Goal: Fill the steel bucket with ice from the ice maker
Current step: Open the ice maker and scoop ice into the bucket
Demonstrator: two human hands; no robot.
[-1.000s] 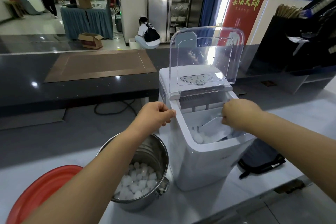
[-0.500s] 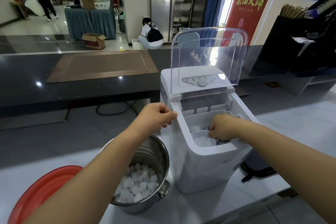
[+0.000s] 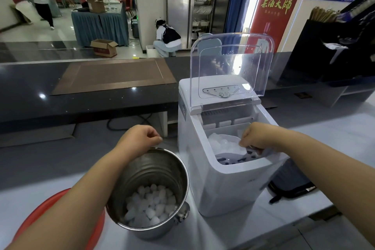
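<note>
Steel bucket [image 3: 154, 170] sits on the white bench [image 3: 239, 229], left of the ice maker [image 3: 229, 184], part-filled with ice [image 3: 151, 204]. Left hand [image 3: 138, 140] clenched at its far rim. Right hand [image 3: 256, 137] grips a clear scoop [image 3: 227, 145] heaped inside the open maker.

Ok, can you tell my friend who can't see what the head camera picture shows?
A person's right hand holds a scoop heaped with ice inside an open white ice maker. Their left hand grips the rim of a steel bucket, partly filled with ice, standing left of the machine on a white counter.
</note>
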